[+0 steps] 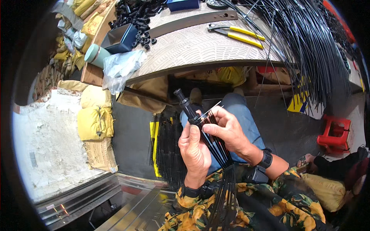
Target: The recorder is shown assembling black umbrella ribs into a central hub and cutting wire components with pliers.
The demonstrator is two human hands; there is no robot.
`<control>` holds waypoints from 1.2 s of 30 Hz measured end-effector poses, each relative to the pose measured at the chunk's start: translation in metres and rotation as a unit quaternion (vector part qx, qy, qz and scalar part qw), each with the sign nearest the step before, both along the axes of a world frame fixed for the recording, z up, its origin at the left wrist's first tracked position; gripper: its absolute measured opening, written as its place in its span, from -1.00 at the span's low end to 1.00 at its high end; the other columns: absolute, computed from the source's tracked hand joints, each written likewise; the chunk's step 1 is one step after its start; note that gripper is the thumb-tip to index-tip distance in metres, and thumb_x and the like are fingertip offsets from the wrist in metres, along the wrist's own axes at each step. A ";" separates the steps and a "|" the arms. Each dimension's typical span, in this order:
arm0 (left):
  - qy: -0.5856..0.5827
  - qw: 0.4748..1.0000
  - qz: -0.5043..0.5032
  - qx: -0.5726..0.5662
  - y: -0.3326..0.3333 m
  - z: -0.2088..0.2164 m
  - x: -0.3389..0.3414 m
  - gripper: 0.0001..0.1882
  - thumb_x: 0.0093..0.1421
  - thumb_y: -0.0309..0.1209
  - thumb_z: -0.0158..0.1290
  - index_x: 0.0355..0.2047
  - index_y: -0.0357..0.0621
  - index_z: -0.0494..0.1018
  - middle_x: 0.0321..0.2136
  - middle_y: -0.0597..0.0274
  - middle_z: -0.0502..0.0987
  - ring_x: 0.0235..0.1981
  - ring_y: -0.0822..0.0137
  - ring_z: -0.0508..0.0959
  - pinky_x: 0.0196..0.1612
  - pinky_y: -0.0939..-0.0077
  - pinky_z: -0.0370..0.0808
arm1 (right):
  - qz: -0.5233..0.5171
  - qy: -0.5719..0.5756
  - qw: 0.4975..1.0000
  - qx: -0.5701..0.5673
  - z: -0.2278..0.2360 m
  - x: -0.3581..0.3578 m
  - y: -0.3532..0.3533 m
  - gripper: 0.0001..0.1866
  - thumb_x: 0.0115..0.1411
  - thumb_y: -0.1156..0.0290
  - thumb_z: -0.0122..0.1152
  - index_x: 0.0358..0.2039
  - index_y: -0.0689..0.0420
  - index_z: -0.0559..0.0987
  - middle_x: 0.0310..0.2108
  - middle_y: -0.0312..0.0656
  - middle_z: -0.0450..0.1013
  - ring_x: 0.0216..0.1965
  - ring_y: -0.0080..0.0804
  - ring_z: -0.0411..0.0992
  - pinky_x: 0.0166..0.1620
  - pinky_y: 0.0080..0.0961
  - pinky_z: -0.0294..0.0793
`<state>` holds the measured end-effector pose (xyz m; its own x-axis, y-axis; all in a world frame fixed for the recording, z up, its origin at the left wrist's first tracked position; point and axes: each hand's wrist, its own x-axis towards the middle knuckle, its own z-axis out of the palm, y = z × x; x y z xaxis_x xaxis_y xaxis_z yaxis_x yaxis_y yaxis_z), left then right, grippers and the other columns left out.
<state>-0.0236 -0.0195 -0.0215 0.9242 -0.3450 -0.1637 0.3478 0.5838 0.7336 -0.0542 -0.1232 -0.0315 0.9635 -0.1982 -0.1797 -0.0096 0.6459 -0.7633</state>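
My left hand [194, 153] is closed around the lower end of a black stepped tube [185, 104], which looks like an umbrella runner and tilts up to the left. From its notched collar a bundle of thin black rods [217, 150], like umbrella ribs, fans down across my lap. At that collar my right hand [231, 133] pinches a thin pale wire [212, 111], whose ends stick out past the fingers. Some of the rods pass beneath the right thumb. Where exactly the wire meets the collar is partly covered by my fingers.
Yellow-handled pliers [243, 35], a flat metal bar [192, 22] and a blue bin [119, 37] with small black parts lie on the workbench [185, 46]. Black rods [312, 46] overhang its right side. More rods [171, 150] stand left of my legs. A red stool [334, 134] is at right.
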 end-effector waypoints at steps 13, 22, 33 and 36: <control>-0.033 0.996 -0.076 -0.019 0.009 0.002 0.002 -0.56 0.19 -0.30 -0.04 0.00 -0.33 0.28 0.09 -0.06 0.25 0.15 0.03 0.21 0.21 0.15 0.12 | 0.020 0.005 0.996 -0.088 0.008 -0.014 0.001 -0.79 0.13 0.38 0.18 -0.31 0.27 0.51 -0.43 -0.42 0.39 -0.37 -0.76 0.28 -0.32 -0.75 0.30; -0.093 0.992 -0.079 0.026 0.005 -0.006 -0.002 -0.52 0.20 -0.23 -0.05 0.02 -0.31 0.29 0.11 -0.02 0.22 0.13 0.22 0.24 0.19 0.33 0.16 | 0.099 -0.040 0.993 0.057 -0.008 -0.010 -0.011 -0.77 0.13 0.33 0.17 -0.32 0.24 0.54 -0.45 -0.39 0.43 -0.41 -0.74 0.32 -0.31 -0.73 0.33; -0.037 0.965 -0.232 0.119 0.028 0.010 0.023 -0.48 0.20 -0.17 -0.05 0.06 -0.28 0.27 0.08 0.10 0.30 -0.48 0.67 0.36 -0.40 0.79 0.38 | 0.104 0.012 0.993 0.055 -0.002 -0.003 -0.007 -0.78 0.06 0.44 0.11 -0.32 0.32 0.46 -0.41 -0.15 0.46 -0.45 -0.45 0.46 -0.29 -0.54 0.50; -0.093 0.983 -0.144 0.071 0.033 -0.019 0.019 -0.45 0.26 -0.10 -0.20 0.07 -0.32 0.25 0.01 0.04 0.37 -0.04 0.38 0.36 0.10 0.47 0.17 | -0.080 0.009 0.996 -0.045 0.000 -0.005 -0.009 -0.84 0.04 0.51 0.02 -0.34 0.28 0.45 -0.43 -0.18 0.44 -0.42 -0.45 0.43 -0.30 -0.52 0.48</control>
